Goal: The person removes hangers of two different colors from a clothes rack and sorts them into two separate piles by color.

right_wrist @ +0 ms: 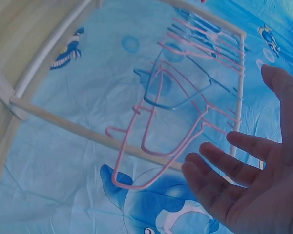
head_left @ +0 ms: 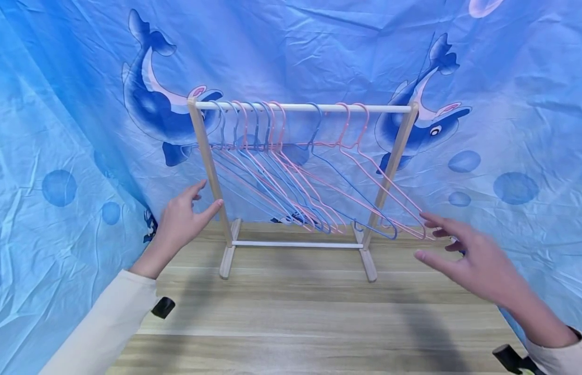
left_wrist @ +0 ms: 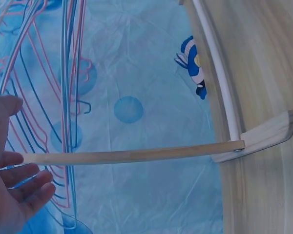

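A small wooden rack with a white top rod point(head_left: 389, 109) carries several pink and blue hangers. Most hang bunched toward the left; a blue hanger point(head_left: 320, 117) and two pink hangers, the outermost pink hanger point(head_left: 368, 115) among them, are spread to the right. Beside the rack's left post point(head_left: 206, 148), my left hand point(head_left: 178, 221) is held up with thumb and fingers apart, holding nothing. My right hand point(head_left: 473, 260) is off the right side, its index fingertip overlapping the end of a pink hanger in the head view. In the right wrist view its palm faces the pink hangers point(right_wrist: 121, 161), fingers spread.
The rack's feet, such as the right foot point(head_left: 368, 266), stand on a wood-grain table point(head_left: 291, 312), joined by a low white bar point(head_left: 295, 244). Behind and at both sides hangs a blue curtain point(head_left: 291, 47) printed with dolphins.
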{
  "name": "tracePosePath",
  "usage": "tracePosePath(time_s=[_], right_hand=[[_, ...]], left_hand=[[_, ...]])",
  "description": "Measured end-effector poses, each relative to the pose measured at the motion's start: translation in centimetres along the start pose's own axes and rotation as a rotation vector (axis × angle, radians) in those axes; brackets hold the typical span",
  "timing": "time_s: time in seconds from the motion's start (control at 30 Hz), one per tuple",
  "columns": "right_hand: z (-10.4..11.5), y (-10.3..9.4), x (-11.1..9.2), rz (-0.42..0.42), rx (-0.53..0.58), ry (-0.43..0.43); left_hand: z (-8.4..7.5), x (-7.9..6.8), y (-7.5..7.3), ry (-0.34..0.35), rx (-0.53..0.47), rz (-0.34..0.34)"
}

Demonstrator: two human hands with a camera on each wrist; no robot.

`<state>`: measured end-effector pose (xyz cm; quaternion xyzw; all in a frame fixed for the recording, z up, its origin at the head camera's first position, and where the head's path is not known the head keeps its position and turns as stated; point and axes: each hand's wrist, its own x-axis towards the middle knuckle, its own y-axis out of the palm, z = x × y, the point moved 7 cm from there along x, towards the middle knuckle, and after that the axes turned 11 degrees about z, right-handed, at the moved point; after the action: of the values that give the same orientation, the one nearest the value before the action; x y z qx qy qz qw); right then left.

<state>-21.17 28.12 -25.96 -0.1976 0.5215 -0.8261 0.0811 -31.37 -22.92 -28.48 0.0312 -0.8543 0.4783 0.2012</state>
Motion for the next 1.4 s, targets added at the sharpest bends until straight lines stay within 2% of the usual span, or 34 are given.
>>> tracePosePath(time_s=[0.13,0.3,0.5,0.7,0.97,1.17,1.4], right_hand=[[-0.2,-1.0,1.0,-0.03,-0.002,-0.001],[-0.5,-1.6,2.1,-0.072,-0.035,-0.008],[-1.1,-1.9,3.1,-0.082,-0.028,-0.016],[-1.7,-2.2,4.7,-0.071,0.004,-0.011],[-2.9,-2.2,7.1,-0.037,0.057,0.048],[-2.8,-2.2,9.0,-0.055,0.054,0.026],[-2.6,-2.1,11.1,-0.073,0.075,-0.006]], left_hand=[[0.6,1.3,-0.2,-0.024,-0.069,-0.029],[1.7,2.4,0.2,-0.058,-0.13,-0.019],[2.6,3.2,1.0,-0.077,-0.202,-0.023],[2.9,3.7,1.5,-0.077,-0.27,-0.03],[3.1,4.3,1.7,-0.091,-0.339,-0.02],[3.4,4.5,1.5,-0.077,-0.381,-0.035],[3.6,4.5,1.3,-0.086,-0.371,-0.062]])
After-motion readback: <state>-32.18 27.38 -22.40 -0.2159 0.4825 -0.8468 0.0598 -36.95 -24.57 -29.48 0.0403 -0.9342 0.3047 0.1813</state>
